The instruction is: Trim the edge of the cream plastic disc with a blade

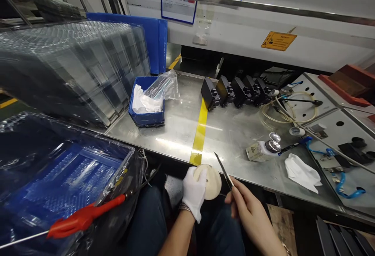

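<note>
Tweezers (pixel 223 170) sit pinched tight in my bare right hand (pixel 249 213). My gloved left hand (pixel 193 194) grips the round cream disc (pixel 208 182). I should hold it steady and poke gently.

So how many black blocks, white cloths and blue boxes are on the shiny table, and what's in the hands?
Black blocks: 5
White cloths, one loose and one in the box: 2
Small blue box: 1
Round cream disc, in the gloved left hand: 1
Tweezers, in the bare right hand: 1
Total: 10
</note>
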`<state>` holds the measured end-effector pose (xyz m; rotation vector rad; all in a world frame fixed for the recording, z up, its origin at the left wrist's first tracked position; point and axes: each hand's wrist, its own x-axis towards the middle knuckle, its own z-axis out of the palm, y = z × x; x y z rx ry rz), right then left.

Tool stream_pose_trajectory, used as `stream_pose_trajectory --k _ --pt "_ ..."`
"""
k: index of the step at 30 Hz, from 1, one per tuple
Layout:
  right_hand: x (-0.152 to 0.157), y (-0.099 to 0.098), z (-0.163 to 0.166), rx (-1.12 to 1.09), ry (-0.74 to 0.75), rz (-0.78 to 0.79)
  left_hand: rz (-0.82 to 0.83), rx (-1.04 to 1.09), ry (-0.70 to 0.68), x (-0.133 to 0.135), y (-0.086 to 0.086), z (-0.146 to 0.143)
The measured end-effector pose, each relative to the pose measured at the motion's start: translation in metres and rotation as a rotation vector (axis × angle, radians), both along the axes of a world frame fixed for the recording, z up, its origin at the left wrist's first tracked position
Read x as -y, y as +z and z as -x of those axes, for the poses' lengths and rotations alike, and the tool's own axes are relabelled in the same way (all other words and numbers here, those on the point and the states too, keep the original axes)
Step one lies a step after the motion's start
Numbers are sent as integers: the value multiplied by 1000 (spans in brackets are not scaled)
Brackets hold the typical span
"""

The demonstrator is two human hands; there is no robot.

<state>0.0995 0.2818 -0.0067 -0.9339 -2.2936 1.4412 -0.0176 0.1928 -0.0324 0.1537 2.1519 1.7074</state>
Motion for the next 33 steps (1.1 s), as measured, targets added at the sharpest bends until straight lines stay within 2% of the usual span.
stream_pose_trajectory --k 1,3,6,12,15,23,33 --pt "3 -1 -4 -25 -21 143 -6 1 -4 1 1 1" --pt "9 -5 -11 -42 -33 317 -16 3 -14 2 3 2" --pt "17 -17 -16 -16 1 380 -19 -2 -31 4 8 2" --pt "28 -48 -14 -60 -84 358 25 9 -35 4 12 1" --pt "30 -54 -12 -51 -63 318 35 1 -43 4 11 0" --pt "27 -42 0 11 -23 99 33 8 -62 5 12 2" --pt "25 -30 9 24 -18 96 43 -8 -80 5 10 2"
